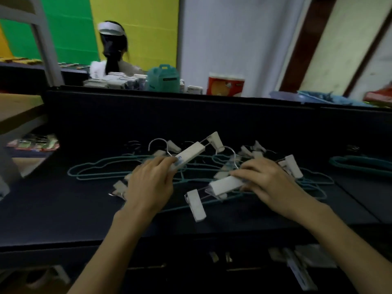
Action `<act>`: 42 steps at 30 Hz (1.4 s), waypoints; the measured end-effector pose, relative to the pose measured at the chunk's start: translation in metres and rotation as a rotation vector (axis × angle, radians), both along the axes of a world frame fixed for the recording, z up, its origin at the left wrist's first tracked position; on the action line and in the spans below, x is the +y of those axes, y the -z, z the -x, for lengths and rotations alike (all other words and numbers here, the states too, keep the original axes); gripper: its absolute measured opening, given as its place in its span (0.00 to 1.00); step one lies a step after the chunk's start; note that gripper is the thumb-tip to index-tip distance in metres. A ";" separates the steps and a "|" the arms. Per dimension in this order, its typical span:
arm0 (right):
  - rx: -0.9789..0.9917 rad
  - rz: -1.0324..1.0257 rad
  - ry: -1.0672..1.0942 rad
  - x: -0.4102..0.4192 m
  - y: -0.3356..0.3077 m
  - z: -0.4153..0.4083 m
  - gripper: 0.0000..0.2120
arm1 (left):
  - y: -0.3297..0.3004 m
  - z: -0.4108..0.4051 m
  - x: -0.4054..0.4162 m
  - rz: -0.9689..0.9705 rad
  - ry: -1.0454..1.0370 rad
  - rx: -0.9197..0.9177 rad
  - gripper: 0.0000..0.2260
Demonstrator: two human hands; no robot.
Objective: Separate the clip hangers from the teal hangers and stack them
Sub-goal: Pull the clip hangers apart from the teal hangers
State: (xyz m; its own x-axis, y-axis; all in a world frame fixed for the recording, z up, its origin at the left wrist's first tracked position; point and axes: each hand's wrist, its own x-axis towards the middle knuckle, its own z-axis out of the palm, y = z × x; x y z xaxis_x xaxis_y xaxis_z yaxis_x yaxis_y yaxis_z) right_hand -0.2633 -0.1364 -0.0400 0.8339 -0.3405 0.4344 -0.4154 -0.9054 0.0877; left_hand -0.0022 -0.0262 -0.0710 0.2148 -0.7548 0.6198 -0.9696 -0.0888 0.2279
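Note:
A tangled heap of thin teal hangers (99, 169) and white clip hangers lies on the dark table (63, 209). My left hand (150, 183) grips one white clip hanger (191, 154) by its bar, tilted up to the right. My right hand (269, 181) holds a second white clip hanger (224, 185), whose clip (197, 205) dangles toward me. More white clips (292, 166) show behind my right hand. A separate stack of teal hangers (360, 164) rests at the table's right side.
A low dark wall (191, 115) closes off the table's far side. Behind it are white boxes (118, 81), a teal bag (163, 78), a red and white pack (224, 84) and a seated person (114, 52). More clip hangers (297, 264) lie below the near edge.

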 end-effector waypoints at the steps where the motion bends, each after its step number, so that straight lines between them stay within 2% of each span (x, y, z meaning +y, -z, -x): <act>1: -0.009 0.015 0.045 0.008 0.000 0.015 0.19 | 0.001 0.010 -0.004 -0.001 0.043 0.002 0.14; 9: -0.070 0.058 0.367 0.041 0.003 0.149 0.20 | 0.007 0.120 -0.037 0.045 0.300 -0.072 0.19; 16: -0.174 0.036 0.451 0.022 0.014 0.267 0.20 | 0.011 0.235 -0.087 0.060 0.408 -0.091 0.25; 20: -0.226 0.089 0.496 0.000 0.013 0.349 0.20 | 0.012 0.318 -0.121 0.076 0.456 -0.089 0.27; 28: -0.290 0.126 0.596 -0.024 0.009 0.498 0.20 | 0.003 0.472 -0.186 0.098 0.552 -0.112 0.26; 35: -0.315 0.165 0.705 -0.055 0.013 0.580 0.20 | 0.010 0.569 -0.247 0.059 0.664 -0.087 0.29; 42: -0.322 0.164 0.741 -0.131 0.014 0.640 0.20 | 0.013 0.635 -0.330 0.061 0.758 -0.014 0.25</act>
State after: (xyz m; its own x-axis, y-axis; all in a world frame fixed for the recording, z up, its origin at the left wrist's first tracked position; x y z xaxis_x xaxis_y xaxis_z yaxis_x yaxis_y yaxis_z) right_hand -0.9030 -0.2673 -0.0545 0.2440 -0.6650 0.7059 -0.9275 -0.3725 -0.0303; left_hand -0.6377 -0.3560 -0.0838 -0.3568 -0.6570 0.6641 -0.7634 0.6148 0.1980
